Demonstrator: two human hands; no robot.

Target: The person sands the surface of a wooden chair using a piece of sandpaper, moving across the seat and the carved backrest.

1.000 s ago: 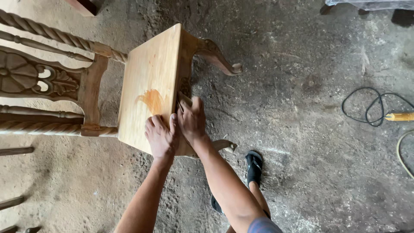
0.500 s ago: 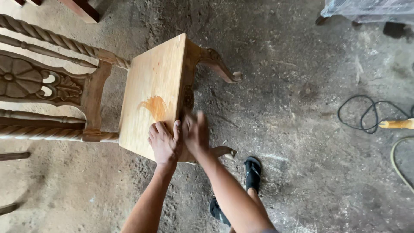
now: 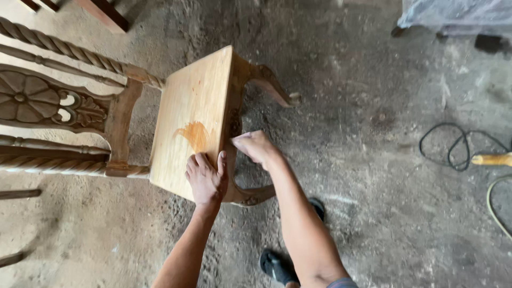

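An unfinished wooden chair with a pale flat seat (image 3: pixel 189 106) is in front of me, its carved, twisted-spindle back (image 3: pixel 48 101) to the left and its curved legs (image 3: pixel 272 85) to the right. An orange-brown stain (image 3: pixel 194 133) marks the seat. My left hand (image 3: pixel 207 180) lies flat on the seat's near corner, thumb along the edge. Just right of it, my right hand (image 3: pixel 256 146) presses with bunched fingers against the carved rail under the seat edge. It is blurred, and I cannot tell if it holds anything.
The floor is rough dusty concrete. A coiled black cable (image 3: pixel 458 152), a yellow tool handle (image 3: pixel 493 159) and a pale hose (image 3: pixel 493 205) lie at the right. My feet in black sandals (image 3: pixel 277 266) are below. Wood pieces (image 3: pixel 104 13) lie top left, and a grey covered object (image 3: pixel 453 13) sits top right.
My right hand has come off the seat's edge beside the left hand and shifted right and up along the rail. The left hand stays on the seat.
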